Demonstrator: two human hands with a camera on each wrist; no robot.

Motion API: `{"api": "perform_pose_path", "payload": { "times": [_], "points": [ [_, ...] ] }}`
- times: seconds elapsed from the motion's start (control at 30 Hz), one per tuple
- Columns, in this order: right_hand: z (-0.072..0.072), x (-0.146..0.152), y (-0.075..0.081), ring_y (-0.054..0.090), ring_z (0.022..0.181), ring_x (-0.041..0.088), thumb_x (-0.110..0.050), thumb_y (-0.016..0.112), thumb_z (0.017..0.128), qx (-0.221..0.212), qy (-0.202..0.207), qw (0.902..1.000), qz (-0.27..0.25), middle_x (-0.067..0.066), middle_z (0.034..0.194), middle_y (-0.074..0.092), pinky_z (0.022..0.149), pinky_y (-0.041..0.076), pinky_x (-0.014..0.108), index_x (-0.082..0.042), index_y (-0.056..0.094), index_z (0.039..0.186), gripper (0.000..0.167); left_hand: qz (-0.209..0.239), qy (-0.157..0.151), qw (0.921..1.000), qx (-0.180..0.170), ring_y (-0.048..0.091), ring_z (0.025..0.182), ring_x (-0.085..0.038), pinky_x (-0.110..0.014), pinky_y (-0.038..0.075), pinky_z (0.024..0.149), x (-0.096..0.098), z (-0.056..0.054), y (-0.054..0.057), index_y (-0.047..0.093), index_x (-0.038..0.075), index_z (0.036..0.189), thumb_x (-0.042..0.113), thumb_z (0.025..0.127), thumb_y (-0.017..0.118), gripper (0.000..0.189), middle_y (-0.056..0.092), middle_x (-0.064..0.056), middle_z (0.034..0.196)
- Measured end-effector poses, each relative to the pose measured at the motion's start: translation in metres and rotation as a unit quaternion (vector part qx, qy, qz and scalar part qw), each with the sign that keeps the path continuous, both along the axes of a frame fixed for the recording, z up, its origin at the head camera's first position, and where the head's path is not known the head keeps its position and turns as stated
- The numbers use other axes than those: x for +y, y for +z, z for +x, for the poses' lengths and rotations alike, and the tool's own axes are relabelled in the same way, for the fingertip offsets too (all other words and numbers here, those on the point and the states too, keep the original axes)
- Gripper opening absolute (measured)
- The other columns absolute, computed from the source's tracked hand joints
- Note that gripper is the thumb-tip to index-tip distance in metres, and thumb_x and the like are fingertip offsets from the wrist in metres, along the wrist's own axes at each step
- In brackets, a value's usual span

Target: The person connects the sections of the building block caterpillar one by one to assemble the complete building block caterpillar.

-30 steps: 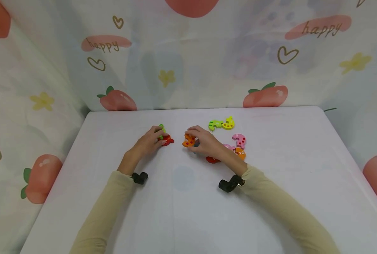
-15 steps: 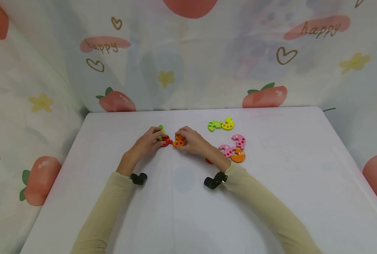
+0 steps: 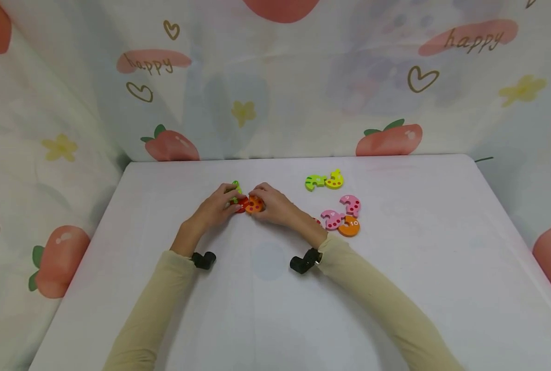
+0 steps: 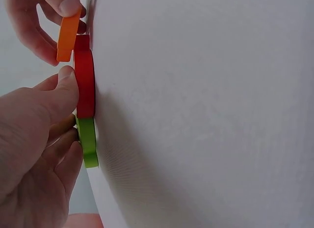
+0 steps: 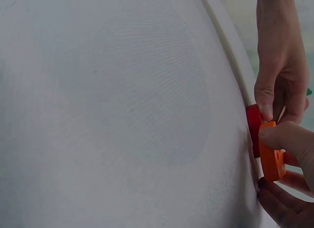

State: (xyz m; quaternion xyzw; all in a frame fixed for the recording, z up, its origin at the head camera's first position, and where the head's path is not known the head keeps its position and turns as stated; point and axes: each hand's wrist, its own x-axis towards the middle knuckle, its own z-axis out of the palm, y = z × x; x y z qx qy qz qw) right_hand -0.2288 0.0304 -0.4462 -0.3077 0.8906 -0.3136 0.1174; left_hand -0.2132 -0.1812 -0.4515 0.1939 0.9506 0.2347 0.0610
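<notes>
My right hand (image 3: 277, 207) pinches an orange puzzle piece (image 3: 254, 205) with red dots between thumb and fingers. In the left wrist view, this orange piece (image 4: 68, 37) is tilted and raised a little off the table, right at the end knob of a red puzzle piece (image 4: 85, 86). My left hand (image 3: 214, 207) holds the red piece, thumb at its near edge, with the fingers reaching over a green piece (image 4: 87, 142) joined to it. Both lie on the white table; the fingers partly hide them in the head view.
Right of the hands, a green striped piece (image 3: 314, 182) and a yellow dotted piece (image 3: 334, 180) lie joined. Nearer are two pink pieces (image 3: 332, 219) and an orange piece marked 10 (image 3: 349, 226). A red-dotted piece shows partly behind the right wrist. A patterned cloth (image 3: 275, 103) stands behind the table.
My right hand has moved left with the orange piece, bringing it from a gap away up to the red piece. The left hand has stayed in place.
</notes>
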Motion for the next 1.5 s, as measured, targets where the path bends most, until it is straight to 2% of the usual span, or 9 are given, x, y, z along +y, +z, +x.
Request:
{"api": "perform_pose_path", "payload": {
  "times": [0.27, 0.77, 1.07, 1.33, 1.5],
  "points": [
    [-0.002, -0.002, -0.004, 0.053, 0.120, 0.025, -0.020, 0.072, 0.087, 0.006, 0.001, 0.9999, 0.008, 0.013, 0.135, 0.048, 0.108, 0.044, 0.039, -0.003, 0.055, 0.133, 0.052, -0.008, 0.005, 0.9999, -0.006, 0.045, 0.135, -0.032, -0.050, 0.039, 0.111, 0.001, 0.001, 0.001, 0.060, 0.014, 0.124, 0.019, 0.095, 0.062, 0.030, 0.043, -0.014, 0.143],
    [-0.007, -0.002, -0.003, 0.052, 0.127, 0.026, -0.022, 0.073, 0.086, 0.024, 0.009, 0.9996, 0.014, 0.014, 0.138, 0.053, 0.110, 0.042, 0.040, -0.001, 0.054, 0.133, 0.054, -0.003, 0.003, 1.0000, -0.003, 0.044, 0.136, -0.033, -0.050, 0.039, 0.111, 0.000, -0.001, 0.005, 0.060, 0.013, 0.126, 0.017, 0.095, 0.061, 0.032, 0.042, -0.014, 0.143],
    [-0.009, -0.003, -0.001, 0.055, 0.125, 0.028, -0.021, 0.074, 0.086, 0.013, -0.007, 0.9998, 0.013, 0.016, 0.132, 0.059, 0.110, 0.042, 0.040, 0.002, 0.055, 0.130, 0.053, -0.001, 0.002, 0.9994, 0.035, 0.046, 0.134, -0.035, -0.049, 0.040, 0.111, 0.000, -0.001, -0.001, 0.061, 0.012, 0.123, 0.014, 0.093, 0.063, 0.030, 0.045, -0.017, 0.142],
    [-0.012, -0.009, -0.011, 0.059, 0.117, 0.027, -0.021, 0.075, 0.086, 0.041, -0.015, 0.9990, -0.013, 0.018, 0.128, 0.061, 0.103, 0.047, 0.037, 0.004, 0.057, 0.128, 0.053, -0.011, 0.008, 0.9987, 0.049, 0.048, 0.131, -0.032, -0.046, 0.040, 0.111, -0.001, -0.001, 0.001, 0.061, 0.010, 0.124, 0.014, 0.093, 0.064, 0.031, 0.049, -0.015, 0.138],
    [-0.014, -0.011, -0.013, 0.060, 0.114, 0.026, -0.021, 0.076, 0.085, 0.042, -0.019, 0.9988, -0.017, 0.018, 0.126, 0.062, 0.101, 0.048, 0.036, 0.004, 0.057, 0.127, 0.053, -0.004, 0.008, 0.9983, 0.058, 0.050, 0.123, -0.032, -0.045, 0.043, 0.108, -0.002, -0.003, 0.000, 0.064, 0.007, 0.120, 0.014, 0.092, 0.065, 0.029, 0.053, -0.015, 0.131]
  ]
}}
